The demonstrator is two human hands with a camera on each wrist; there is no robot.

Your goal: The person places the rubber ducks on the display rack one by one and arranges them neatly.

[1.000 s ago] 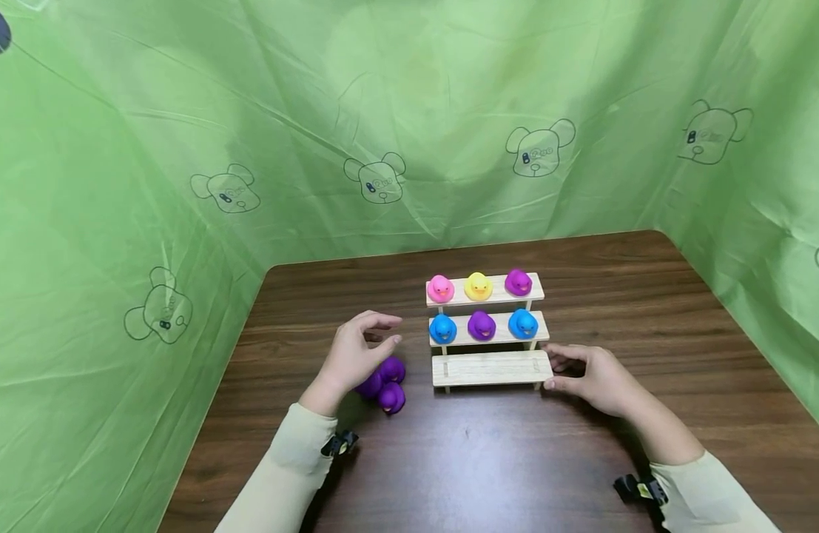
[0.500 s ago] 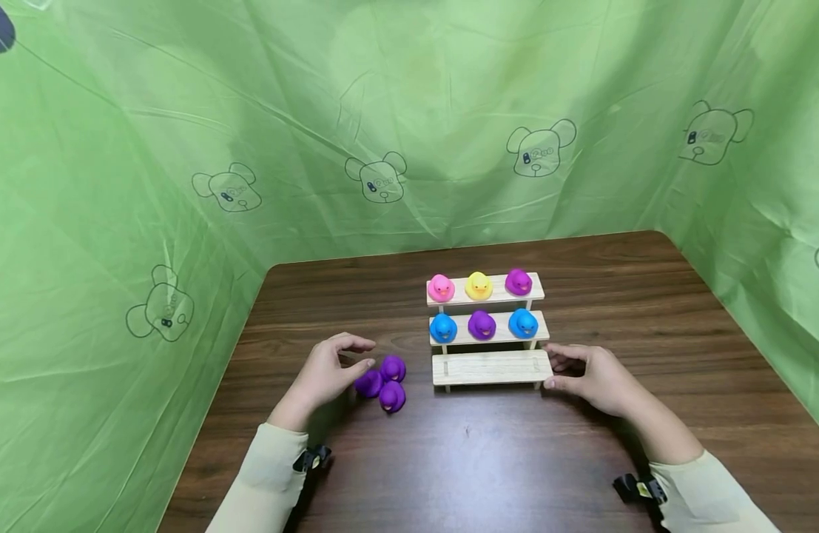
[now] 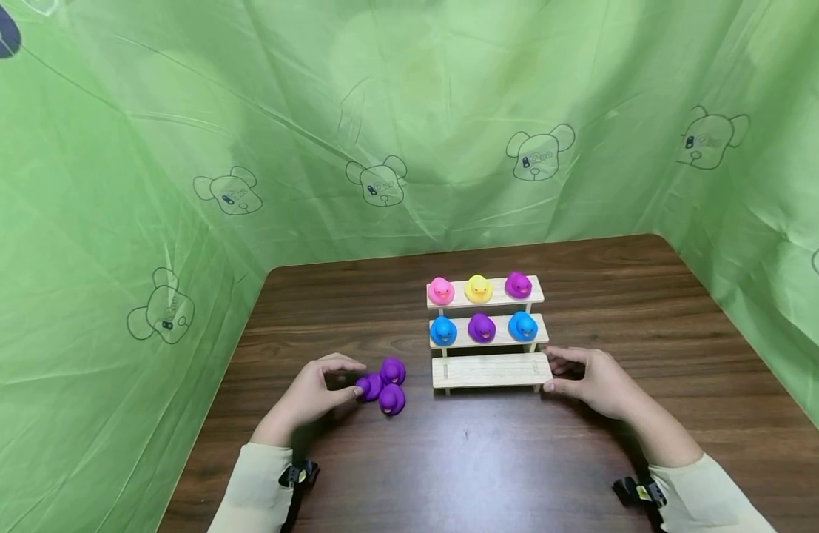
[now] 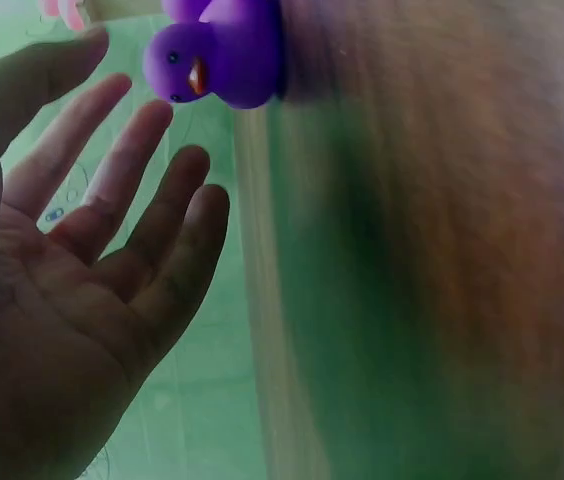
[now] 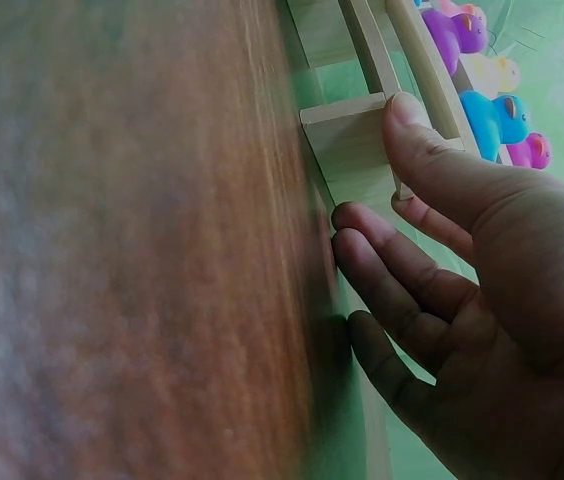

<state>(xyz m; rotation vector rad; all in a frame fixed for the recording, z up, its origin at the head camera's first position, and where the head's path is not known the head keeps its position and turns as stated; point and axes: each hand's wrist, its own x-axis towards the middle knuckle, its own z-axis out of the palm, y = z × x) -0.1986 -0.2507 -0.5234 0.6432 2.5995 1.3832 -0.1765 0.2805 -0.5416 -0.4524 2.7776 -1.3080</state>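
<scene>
My left hand (image 3: 311,392) is just left of a cluster of three purple rubber ducks (image 3: 392,400) on the table. Its fingers are spread and hold nothing. In the left wrist view, the nearest purple duck (image 4: 242,55) lies beyond the fingertips, its orange beak showing. At the right end of a three-step wooden stand (image 3: 492,372), my right hand (image 3: 598,381) grips the lowest step between thumb and index finger. The right wrist view shows the thumb (image 5: 412,125) against the step's corner, the other fingers (image 5: 392,285) loose below it.
A pink duck (image 3: 440,291), a yellow duck (image 3: 479,289) and a purple duck (image 3: 518,286) line the top step. The middle step bears a purple duck (image 3: 482,328) between two blue ducks (image 3: 523,326). Green sheeting (image 3: 449,111) surrounds the brown table (image 3: 476,459).
My left hand has moved left and toward me, from above the loose purple ducks to their left side. The right hand stays at the stand.
</scene>
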